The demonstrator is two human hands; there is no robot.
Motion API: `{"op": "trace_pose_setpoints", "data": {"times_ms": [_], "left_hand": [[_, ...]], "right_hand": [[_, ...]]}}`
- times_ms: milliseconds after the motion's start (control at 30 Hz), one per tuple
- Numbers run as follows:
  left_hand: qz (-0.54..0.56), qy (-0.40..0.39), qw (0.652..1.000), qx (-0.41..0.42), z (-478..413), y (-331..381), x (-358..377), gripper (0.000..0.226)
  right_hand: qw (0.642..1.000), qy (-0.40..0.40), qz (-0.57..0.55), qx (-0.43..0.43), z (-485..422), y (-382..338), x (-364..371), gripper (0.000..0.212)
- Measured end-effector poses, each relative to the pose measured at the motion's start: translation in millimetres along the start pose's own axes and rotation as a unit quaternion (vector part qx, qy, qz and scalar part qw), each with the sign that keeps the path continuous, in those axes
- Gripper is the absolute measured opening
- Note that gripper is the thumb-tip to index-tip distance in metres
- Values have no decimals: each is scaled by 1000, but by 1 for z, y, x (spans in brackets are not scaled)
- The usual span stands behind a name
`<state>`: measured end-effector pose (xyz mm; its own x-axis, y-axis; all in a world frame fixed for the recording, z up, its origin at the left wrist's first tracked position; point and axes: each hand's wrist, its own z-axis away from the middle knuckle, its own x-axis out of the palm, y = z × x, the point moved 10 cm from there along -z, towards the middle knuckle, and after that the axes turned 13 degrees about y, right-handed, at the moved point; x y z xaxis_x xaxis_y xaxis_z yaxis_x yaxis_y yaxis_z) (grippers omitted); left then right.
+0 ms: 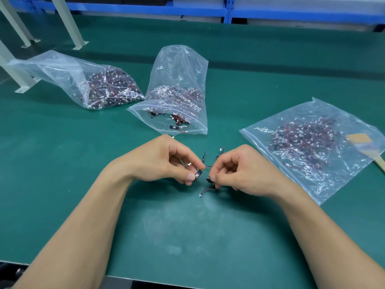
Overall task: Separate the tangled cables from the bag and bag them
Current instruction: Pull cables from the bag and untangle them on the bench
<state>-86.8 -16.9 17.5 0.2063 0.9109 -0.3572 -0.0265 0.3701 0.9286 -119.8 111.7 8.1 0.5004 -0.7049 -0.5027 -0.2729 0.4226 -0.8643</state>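
My left hand [166,161] pinches a small black cable part [198,175] with a white plug and thin wire. My right hand [235,170] pinches another black part [209,180] whose red-black wire [206,191] ends in a white plug just above the mat. Thin wires run between the two hands, and more short cable ends [219,153] stick up behind my fingers. An open zip bag [173,119] with a few loose cables lies just beyond my hands, in front of an upright clear bag [179,65] holding many cables.
A large clear bag of cables [62,69] lies on its side at the back left. A flat zip bag of cables [312,142] lies at the right, with a wooden-handled brush [362,142] over its far edge. Metal frame legs [68,21] stand on the green mat [187,236].
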Motion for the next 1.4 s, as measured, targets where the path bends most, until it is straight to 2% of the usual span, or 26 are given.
{"op": "trace_pose_setpoints", "data": {"times_ms": [100,300,600,733,833,967,1200,1300,1400], "left_hand": [[-29,-7,999,-12,0,-3,0,19],[-128,-23,991,-20,2,-8,1,18],[-211,80,973,41,-4,0,-25,16],[-213,39,976,38,-6,-3,-11,15],[-259,2,966,17,-6,-10,2,18],[-319,3,948,0,-7,-14,-1,21],[-305,22,952,-2,-3,-12,-20,22],[-262,36,964,4,-2,-7,-26,24],[-221,95,971,24,-2,-2,-41,20]], "right_hand": [[999,-19,40,-15,2,0,2,10],[995,-7,92,-30,1,2,-1,11],[991,11,127,-32,-1,3,-9,12],[992,11,122,-34,-2,2,-9,15],[992,28,115,-43,-3,-2,-12,21],[991,61,108,-43,-3,-3,-20,20],[990,96,93,-42,-3,-5,-31,19],[990,73,109,-44,-1,-4,-31,20],[988,20,149,-26,0,3,-21,19]]}}
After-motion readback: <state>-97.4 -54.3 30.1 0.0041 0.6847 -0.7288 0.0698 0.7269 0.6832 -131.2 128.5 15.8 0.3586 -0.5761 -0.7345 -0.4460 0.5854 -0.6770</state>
